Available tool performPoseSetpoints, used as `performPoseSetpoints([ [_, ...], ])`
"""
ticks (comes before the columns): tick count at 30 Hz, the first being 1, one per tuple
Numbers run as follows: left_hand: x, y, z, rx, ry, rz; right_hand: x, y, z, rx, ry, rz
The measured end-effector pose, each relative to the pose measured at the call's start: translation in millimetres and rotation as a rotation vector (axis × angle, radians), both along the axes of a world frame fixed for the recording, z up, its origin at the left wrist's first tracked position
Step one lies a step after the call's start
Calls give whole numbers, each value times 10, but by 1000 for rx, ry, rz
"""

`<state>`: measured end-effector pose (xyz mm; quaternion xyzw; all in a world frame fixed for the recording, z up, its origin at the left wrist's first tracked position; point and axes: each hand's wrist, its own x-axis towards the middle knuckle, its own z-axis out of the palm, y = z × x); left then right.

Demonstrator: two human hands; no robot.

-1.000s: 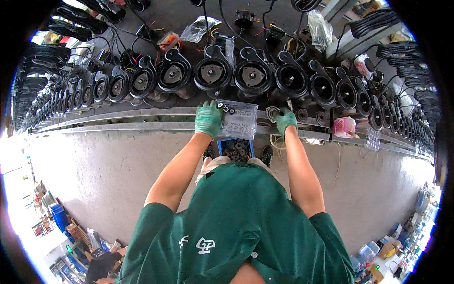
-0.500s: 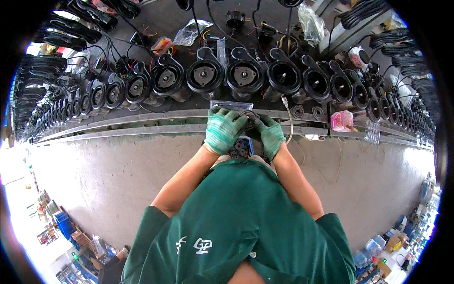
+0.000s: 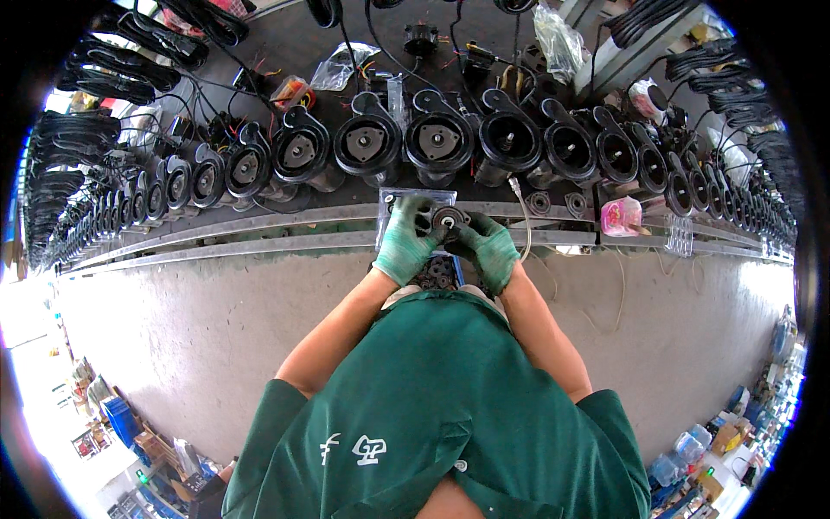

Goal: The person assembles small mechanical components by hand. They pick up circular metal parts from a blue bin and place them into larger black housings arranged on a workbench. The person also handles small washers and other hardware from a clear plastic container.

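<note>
Both hands wear green-and-black work gloves and meet in front of the bench edge. Between them is a round black disc-shaped part [image 3: 450,213] with a pale ring at its centre. My right hand [image 3: 491,253] grips it from the right, fingers curled. My left hand [image 3: 405,246] has its thumb on the part near the ring; its other fingers are bent and slightly blurred. Behind the left hand lies a clear plastic tray [image 3: 386,206]. Below the hands, close to my body, several black ridged round parts [image 3: 437,273] sit together beside a blue edge [image 3: 459,270].
A long row of black cylindrical housings [image 3: 438,139] with round open tops lines the bench. Black cable bundles hang on both sides. A pale cable [image 3: 524,216] droops over the metal rail [image 3: 303,233]. A pink packet [image 3: 621,216] and two small round parts [image 3: 574,205] lie to the right.
The round part has turned so that its face with the pale ring shows. My left fingers have shifted, uncovering more of it and of the clear tray. The view has moved slightly.
</note>
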<state>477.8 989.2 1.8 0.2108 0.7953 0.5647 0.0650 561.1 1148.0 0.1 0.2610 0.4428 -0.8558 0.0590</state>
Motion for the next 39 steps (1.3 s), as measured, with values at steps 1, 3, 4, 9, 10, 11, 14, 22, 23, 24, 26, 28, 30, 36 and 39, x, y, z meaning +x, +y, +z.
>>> performPoseSetpoints([
  [1, -20, -16, 14, 31, -215, -51, 8, 15, -10, 34, 4, 16],
  [3, -86, -83, 39, 94, -644, -151, 22, 39, -15, 103, 12, 50],
  [4, -103, -99, 54, 70, -708, -177, 30, 38, -13, 123, 23, 51],
  [9, 35, -25, -122, 115, -534, -161, -18, -36, -81, 545, -51, 141],
  [10, 56, -10, -179, 61, -483, -149, -26, -53, -107, 516, -56, 121],
  [11, 57, 37, -179, 12, -431, -139, -53, -54, -80, 492, -61, 99],
  [14, 110, 110, -111, -34, -359, -122, -67, -3, -93, 562, -43, 110],
  [22, -129, -175, -209, 196, -388, -32, -486, 765, 606, 1382, 347, -409],
  [23, -188, -283, -275, 68, -301, -24, -577, 916, 588, 1424, 257, -420],
  [24, -234, -389, -328, -59, -215, -15, -656, 1078, 520, 1583, 247, -411],
  [26, -323, -615, -783, -163, -67, 40, -800, 1222, 415, 1680, 237, -290],
  [28, -388, -746, -1015, -295, 67, 84, -875, 1216, 382, 1803, 394, -238],
  [30, -407, -785, -930, -464, 183, 107, -886, 1179, 344, 1903, 443, -198],
  [36, -560, -695, -706, -661, 152, 90, -793, 1084, 453, 1929, 607, -107],
  [39, -667, -578, -624, -814, 250, -13, -590, 1054, 525, 1899, 555, -126],
])
